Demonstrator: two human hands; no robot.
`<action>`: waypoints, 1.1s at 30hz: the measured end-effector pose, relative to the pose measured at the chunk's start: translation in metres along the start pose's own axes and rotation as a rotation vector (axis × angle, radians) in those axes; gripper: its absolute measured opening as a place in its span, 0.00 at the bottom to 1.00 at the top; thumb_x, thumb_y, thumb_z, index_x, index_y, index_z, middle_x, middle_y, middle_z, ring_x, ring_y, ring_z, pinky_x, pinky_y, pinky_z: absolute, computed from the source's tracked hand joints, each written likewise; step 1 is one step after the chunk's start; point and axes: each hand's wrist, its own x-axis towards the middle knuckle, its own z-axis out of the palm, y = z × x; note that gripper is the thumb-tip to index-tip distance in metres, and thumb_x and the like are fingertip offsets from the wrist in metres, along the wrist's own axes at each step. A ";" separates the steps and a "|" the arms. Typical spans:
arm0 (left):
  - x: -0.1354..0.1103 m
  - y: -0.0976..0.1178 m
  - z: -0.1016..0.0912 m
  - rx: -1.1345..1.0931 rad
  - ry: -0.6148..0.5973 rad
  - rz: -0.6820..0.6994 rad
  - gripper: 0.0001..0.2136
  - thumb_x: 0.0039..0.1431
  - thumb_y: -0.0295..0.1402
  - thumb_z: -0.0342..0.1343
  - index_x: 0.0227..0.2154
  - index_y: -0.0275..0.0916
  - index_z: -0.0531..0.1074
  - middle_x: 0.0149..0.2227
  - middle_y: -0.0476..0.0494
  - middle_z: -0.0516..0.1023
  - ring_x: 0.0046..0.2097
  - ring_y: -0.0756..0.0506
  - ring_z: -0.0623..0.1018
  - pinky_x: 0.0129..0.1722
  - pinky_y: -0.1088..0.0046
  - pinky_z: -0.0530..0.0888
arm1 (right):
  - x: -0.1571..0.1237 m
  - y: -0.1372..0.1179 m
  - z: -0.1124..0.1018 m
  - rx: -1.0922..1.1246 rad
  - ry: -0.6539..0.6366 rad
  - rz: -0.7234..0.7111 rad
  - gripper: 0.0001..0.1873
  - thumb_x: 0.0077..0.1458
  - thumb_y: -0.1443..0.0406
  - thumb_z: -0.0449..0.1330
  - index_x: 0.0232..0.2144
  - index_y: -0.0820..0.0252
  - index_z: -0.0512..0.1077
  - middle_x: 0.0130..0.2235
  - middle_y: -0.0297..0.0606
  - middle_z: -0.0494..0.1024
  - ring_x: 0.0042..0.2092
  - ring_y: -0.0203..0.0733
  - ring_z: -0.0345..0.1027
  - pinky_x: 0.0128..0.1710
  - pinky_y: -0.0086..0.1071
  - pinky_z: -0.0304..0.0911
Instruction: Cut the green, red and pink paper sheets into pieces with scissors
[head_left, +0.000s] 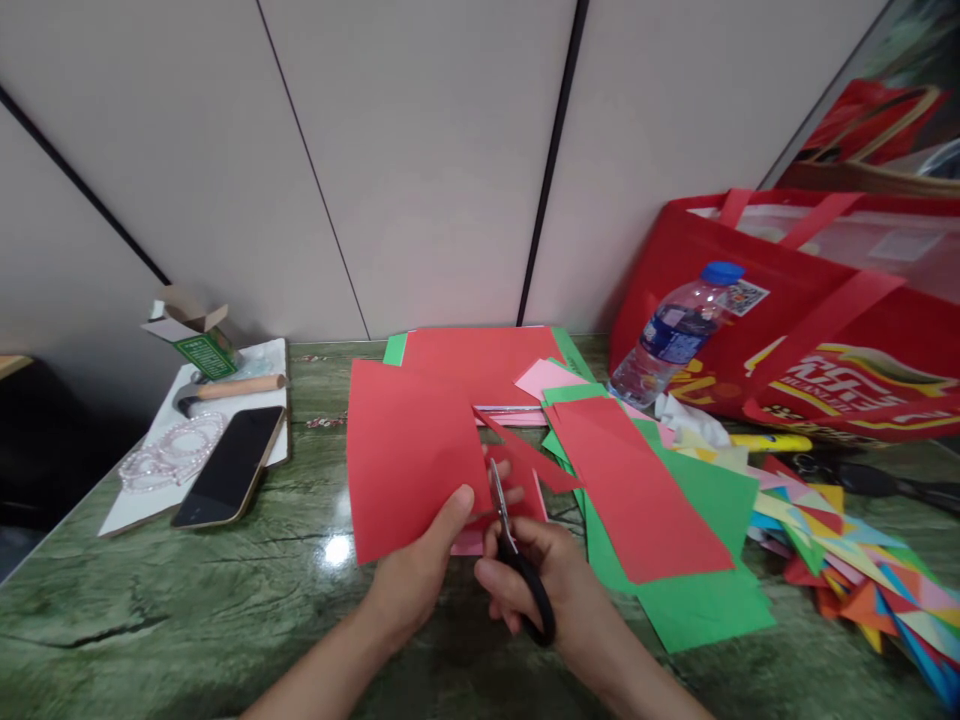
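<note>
My left hand pinches the lower edge of a red paper sheet, thumb on top, holding it above the green marble table. My right hand grips black-handled scissors, whose blades point up into the right edge of that sheet. A narrow red strip hangs off beside the cut. Just right of my hands lie a red sheet on green sheets.
More red, pink and green paper lies by the wall. A pile of coloured paper triangles sits right. A water bottle leans on a red bag. At left are a phone, bead bracelets, hammer, small box.
</note>
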 end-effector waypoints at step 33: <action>0.021 0.005 -0.034 1.731 -0.174 -0.005 0.09 0.53 0.25 0.47 0.33 0.30 0.70 0.33 0.27 0.76 0.37 0.33 0.75 0.32 0.62 0.66 | 0.037 0.015 -0.079 -0.988 0.353 -0.309 0.22 0.37 0.76 0.53 0.37 0.56 0.69 0.32 0.37 0.77 0.35 0.47 0.70 0.34 0.35 0.62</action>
